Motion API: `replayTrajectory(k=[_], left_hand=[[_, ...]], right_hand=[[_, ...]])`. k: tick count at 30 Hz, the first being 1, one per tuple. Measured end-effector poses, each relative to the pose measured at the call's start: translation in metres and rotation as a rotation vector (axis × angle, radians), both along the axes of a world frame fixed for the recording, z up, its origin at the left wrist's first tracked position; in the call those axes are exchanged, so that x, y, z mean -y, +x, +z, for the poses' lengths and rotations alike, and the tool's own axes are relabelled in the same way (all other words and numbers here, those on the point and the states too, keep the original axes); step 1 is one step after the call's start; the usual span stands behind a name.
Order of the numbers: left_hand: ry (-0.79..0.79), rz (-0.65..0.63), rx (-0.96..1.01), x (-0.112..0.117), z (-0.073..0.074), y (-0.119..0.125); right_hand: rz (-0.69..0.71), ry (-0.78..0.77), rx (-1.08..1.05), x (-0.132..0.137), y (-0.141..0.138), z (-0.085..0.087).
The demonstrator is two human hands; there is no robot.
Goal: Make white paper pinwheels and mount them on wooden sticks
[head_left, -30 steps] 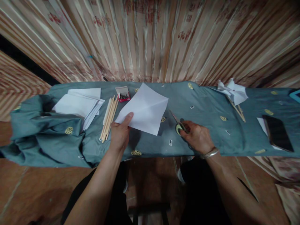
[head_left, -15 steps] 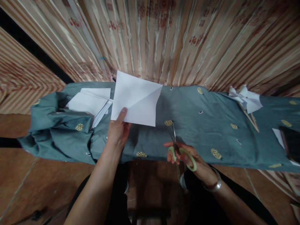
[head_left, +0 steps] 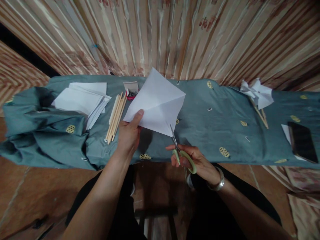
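My left hand (head_left: 129,133) pinches the near left corner of a creased white paper square (head_left: 156,101) and holds it up above the teal cloth-covered table (head_left: 200,130). Green-handled scissors (head_left: 182,153) sit in my right hand (head_left: 192,160), fingers through the loops. Their blades point up and touch the paper's lower right corner. A silver bracelet is on my right wrist.
A stack of white paper sheets (head_left: 80,101) lies at the left, with wooden sticks (head_left: 115,116) beside it and a small red box of pins (head_left: 131,90) behind. A paper pinwheel on a stick (head_left: 257,95) and a dark phone (head_left: 302,141) lie at the right. Striped curtains hang behind.
My right hand picked the scissors up off the table and brought the blades to the paper's corner. My left hand lifted the sheet off the cloth and turned it.
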State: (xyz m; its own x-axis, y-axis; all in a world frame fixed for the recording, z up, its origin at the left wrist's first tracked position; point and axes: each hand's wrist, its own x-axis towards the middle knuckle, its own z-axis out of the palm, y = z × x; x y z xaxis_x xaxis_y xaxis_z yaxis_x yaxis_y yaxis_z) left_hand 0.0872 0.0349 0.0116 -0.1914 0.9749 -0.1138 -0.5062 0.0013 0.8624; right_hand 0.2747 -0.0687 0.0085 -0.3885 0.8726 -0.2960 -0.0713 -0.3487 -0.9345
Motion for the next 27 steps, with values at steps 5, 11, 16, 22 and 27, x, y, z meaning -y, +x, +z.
replayTrajectory(k=[5,11,16,22,27], left_hand=[[-0.01,-0.016,0.0,0.0017,0.0002,0.0016],[-0.041,0.002,0.047,0.0021,0.0034,0.0038],[-0.074,0.009,0.068,0.0022,0.0052,0.0047],[-0.107,0.014,0.083,0.0023,0.0063,0.0052],[-0.074,0.0,0.085,0.0022,0.0054,0.0052]], right_hand=[[0.011,-0.022,-0.001,-0.0025,0.0024,-0.0006],[0.009,-0.039,0.024,-0.0016,0.0019,0.0009],[-0.002,-0.036,0.034,-0.0006,0.0001,0.0037],[0.015,-0.078,-0.003,-0.002,0.0016,0.0004],[0.013,-0.077,-0.062,-0.0019,0.0018,0.0003]])
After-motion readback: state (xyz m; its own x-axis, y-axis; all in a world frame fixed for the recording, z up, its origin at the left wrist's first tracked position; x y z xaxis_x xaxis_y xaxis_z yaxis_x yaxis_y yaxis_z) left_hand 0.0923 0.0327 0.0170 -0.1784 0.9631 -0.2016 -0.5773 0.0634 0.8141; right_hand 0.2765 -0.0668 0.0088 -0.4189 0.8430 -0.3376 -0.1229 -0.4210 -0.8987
